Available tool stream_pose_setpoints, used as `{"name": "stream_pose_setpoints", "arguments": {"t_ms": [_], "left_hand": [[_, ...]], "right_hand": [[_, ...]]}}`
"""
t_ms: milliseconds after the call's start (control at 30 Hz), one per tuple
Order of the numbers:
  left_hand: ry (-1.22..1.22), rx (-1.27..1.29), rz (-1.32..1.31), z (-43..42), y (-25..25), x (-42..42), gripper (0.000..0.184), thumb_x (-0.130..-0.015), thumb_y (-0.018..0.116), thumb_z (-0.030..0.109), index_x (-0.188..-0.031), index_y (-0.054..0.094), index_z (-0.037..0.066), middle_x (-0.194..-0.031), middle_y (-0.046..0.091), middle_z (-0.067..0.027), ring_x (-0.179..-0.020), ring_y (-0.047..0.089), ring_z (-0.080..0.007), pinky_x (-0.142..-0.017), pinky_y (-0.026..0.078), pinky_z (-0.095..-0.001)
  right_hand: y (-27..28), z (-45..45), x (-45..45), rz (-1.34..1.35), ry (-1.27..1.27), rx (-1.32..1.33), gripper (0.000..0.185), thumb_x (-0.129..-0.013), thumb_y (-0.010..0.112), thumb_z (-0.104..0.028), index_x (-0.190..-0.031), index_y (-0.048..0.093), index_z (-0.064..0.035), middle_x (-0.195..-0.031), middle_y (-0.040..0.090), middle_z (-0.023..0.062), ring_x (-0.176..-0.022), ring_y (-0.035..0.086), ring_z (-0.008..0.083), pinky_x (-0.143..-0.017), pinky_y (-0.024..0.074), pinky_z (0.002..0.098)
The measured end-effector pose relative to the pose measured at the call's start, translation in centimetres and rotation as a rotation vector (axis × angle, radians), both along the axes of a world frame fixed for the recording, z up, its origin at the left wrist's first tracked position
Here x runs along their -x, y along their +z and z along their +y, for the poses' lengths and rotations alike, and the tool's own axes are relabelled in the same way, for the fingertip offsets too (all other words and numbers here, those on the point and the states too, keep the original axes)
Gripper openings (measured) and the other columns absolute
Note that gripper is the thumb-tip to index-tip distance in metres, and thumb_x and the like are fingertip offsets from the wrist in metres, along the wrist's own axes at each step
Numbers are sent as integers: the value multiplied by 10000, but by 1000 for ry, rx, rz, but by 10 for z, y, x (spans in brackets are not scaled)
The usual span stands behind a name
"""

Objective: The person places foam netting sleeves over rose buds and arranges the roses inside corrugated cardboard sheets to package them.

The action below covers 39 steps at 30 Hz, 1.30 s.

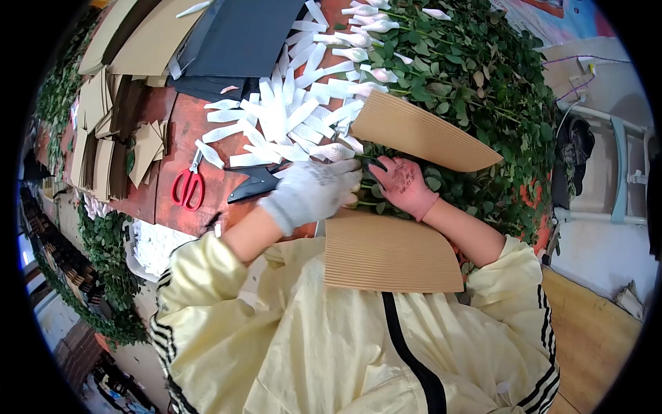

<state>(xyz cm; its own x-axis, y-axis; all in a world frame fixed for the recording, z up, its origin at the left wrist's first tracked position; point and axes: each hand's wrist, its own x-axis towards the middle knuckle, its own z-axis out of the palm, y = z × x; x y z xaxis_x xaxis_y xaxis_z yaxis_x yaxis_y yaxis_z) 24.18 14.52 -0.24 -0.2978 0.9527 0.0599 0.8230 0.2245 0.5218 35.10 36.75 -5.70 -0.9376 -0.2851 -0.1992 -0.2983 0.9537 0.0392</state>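
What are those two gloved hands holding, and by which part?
That can't be told: the left hand has its fingers by a netted bud, the right hand is among leaves, and any grip is hidden.

No text, brand or number can be read here. On the back of the pink glove (405,188), on the right hand, there is small dark print (408,181), in a few lines. The white glove (310,196), on the left hand, has fainter grey marks (318,171). Both are too blurred for reading.
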Motion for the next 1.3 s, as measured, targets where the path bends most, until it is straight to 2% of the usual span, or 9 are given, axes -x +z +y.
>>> {"name": "stream_pose_setpoints", "arguments": {"t_ms": [167,233,367,600,667,800,1100,1167,1300], "left_hand": [[40,110,91,9,-30,-14,368,-840,507,344,-1147,565,150,-1306,478,-40,-946,598,-226,-793,426,-459],[-2,211,82,7,-28,-14,387,-833,511,354,-1161,563,155,-1303,484,-33,-967,586,-241,-803,414,-466],[-24,220,206,9,-25,-12,381,-837,506,350,-1164,564,162,-1303,477,-24,-957,590,-232,-797,419,-443],[3,286,56,11,-21,-17,406,-836,515,348,-1188,544,145,-1304,457,-16,-953,594,-237,-803,439,-419],[20,289,36,13,-21,-16,413,-837,516,349,-1193,538,142,-1305,457,-16,-958,592,-240,-806,441,-424],[2,275,86,12,-22,-14,422,-838,518,360,-1196,533,139,-1302,458,-18,-960,591,-254,-793,449,-426],[-71,283,94,16,-19,-7,484,-819,533,416,-1222,520,149,-1344,434,-13,-1001,573,-262,-845,388,-500],[-111,227,75,15,-23,-8,496,-817,529,427,-1231,516,154,-1365,418,-7,-1006,573,-255,-845,384,-510],[-94,278,58,14,-30,-11,495,-825,507,439,-1242,513,171,-1408,375,6,-1004,581,-242,-835,391,-524]], "right_hand": [[27,-2,3,32,-96,255,333,-745,615,-198,-1069,576,-131,-1033,582,96,-815,592,280,-739,469,390],[43,-7,4,236,-148,253,345,-779,550,-242,-1091,577,-98,-1010,574,112,-876,569,288,-767,452,406],[46,-19,19,119,-160,-41,308,-797,522,-216,-1075,575,-96,-938,593,111,-852,573,272,-724,449,411],[31,-12,12,106,-114,-87,311,-775,563,-228,-1061,566,-103,-773,597,48,-722,580,220,-657,420,385],[33,-11,15,164,-64,-72,195,-783,542,-176,-963,573,-106,-670,581,11,-637,573,205,-612,406,358],[52,-21,19,78,-74,-140,100,-785,535,-138,-876,562,-107,-661,581,12,-631,573,200,-594,403,348],[36,-17,21,9,-155,59,232,-771,563,-276,-918,564,-95,-764,621,84,-770,602,263,-687,435,388],[24,-15,18,317,-84,89,202,-776,558,-281,-874,561,-104,-743,620,74,-746,601,263,-673,430,400],[33,-14,20,152,-124,86,158,-769,554,-255,-805,562,-102,-702,613,66,-710,600,261,-657,424,405]]}}
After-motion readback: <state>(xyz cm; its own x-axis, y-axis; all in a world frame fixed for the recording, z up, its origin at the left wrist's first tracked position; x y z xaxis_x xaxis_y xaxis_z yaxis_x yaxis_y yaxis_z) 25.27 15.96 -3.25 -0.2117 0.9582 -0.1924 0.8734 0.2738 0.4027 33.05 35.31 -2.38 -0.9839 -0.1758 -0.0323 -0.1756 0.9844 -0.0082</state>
